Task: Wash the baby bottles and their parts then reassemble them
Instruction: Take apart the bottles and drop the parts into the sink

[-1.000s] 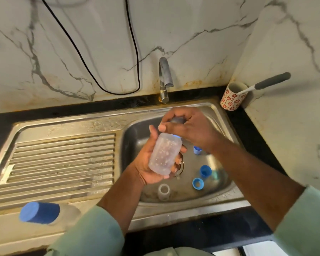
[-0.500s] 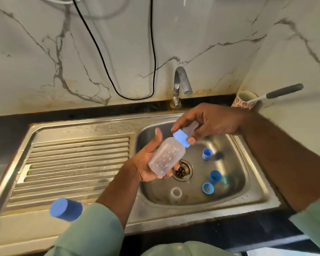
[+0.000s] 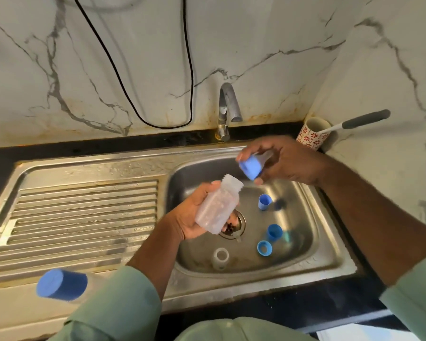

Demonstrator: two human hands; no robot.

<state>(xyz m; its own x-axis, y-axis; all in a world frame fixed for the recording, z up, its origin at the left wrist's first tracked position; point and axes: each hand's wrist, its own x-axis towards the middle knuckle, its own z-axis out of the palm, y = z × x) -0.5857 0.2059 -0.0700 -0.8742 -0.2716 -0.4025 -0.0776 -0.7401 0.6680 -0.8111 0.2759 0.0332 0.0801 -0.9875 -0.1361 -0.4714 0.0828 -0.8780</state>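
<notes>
The left hand [image 3: 194,215] holds a clear bottle body [image 3: 218,204] with the fingers curled around it from below. The bottle is tilted, with its open threaded neck pointing up and to the right, above the drain [image 3: 234,226] of the sink [image 3: 330,242]. The right hand [image 3: 280,161] is a little farther and to the right, apart from the bottle. It pinches a blue screw ring with its nipple [image 3: 251,166], thumb below and fingers above, so the top is off the bottle.

In the basin lie more parts. A blue cap [image 3: 265,201] stands just right of the drain, another blue cap [image 3: 274,232] lies nearer, and a blue ring [image 3: 265,247] is beside it. A clear nipple [image 3: 221,258] stands at the near side of the basin.

On the near left edge of the draining board [image 3: 84,217] lies a second bottle with a blue cap [image 3: 62,284], on its side and blurred. At the far side is the tap [image 3: 228,107]. To the far right stands a patterned cup [image 3: 314,134] with a grey-handled brush [image 3: 364,119] in it. A black cable [image 3: 190,70] hangs on the marble wall.
</notes>
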